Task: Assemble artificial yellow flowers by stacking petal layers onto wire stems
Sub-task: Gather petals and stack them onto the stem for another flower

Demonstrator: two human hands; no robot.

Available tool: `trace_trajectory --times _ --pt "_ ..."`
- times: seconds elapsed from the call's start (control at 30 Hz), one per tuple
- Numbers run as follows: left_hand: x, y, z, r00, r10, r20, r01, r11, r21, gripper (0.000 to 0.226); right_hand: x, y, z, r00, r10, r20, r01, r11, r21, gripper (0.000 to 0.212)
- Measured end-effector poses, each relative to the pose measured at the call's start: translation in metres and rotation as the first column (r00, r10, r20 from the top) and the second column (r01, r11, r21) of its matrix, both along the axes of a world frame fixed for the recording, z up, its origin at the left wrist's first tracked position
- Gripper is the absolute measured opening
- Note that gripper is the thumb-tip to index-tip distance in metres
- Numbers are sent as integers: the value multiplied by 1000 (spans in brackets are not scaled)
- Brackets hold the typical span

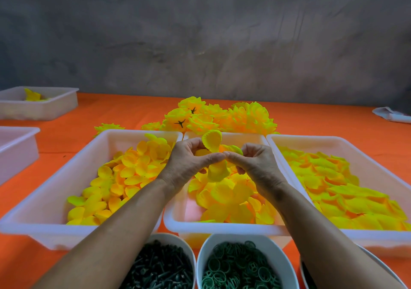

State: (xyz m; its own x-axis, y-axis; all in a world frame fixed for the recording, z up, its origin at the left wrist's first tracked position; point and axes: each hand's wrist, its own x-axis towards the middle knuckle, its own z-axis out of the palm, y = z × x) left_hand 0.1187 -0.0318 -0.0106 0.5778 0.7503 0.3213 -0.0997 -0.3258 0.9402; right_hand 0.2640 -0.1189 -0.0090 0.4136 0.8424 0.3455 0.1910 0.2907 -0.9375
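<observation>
At frame centre, the left hand (189,162) and right hand (255,164) are meeting fingertip to fingertip, both pinching a yellow petal layer (215,157) above the middle tray (222,227). Petal-filled trays are flanking it at left (44,217) and right (378,237). Finished flowers (222,117) are lying behind; bowls of dark stems (160,266) and green rings (238,266) are sitting at the bottom edge.

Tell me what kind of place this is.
Probably a small craft workshop for handmade artificial flowers. White plastic trays of loose yellow fabric petals sit on an orange tablecloth, finished yellow flowers are heaped behind them, and both hands hold a yellow petal piece.
</observation>
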Motion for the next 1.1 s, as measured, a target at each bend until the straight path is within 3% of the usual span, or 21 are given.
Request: trace_trajectory --times 0.13,0.3,0.5,0.83,1.1 --pt "1 2 -2 1000 -25 6 25 1000 -13 46 -1 1 -1 998 55 32 -55 998 -5 35" --pt "-1 5 -1 997 -71 27 72 996 -53 33 -1 1 -1 990 137 24 -135 988 -68 34" --pt "1 3 -1 989 -85 121 98 989 -107 24 4 4 1 961 173 -214 -191 979 -66 43" --pt "5 2 1 985 74 157 -67 996 -50 27 5 3 3 969 42 -245 -71 991 -110 43" --pt "5 1 1 984 117 131 -113 993 -42 25 5 3 4 952 1 -307 -63 980 -191 21"
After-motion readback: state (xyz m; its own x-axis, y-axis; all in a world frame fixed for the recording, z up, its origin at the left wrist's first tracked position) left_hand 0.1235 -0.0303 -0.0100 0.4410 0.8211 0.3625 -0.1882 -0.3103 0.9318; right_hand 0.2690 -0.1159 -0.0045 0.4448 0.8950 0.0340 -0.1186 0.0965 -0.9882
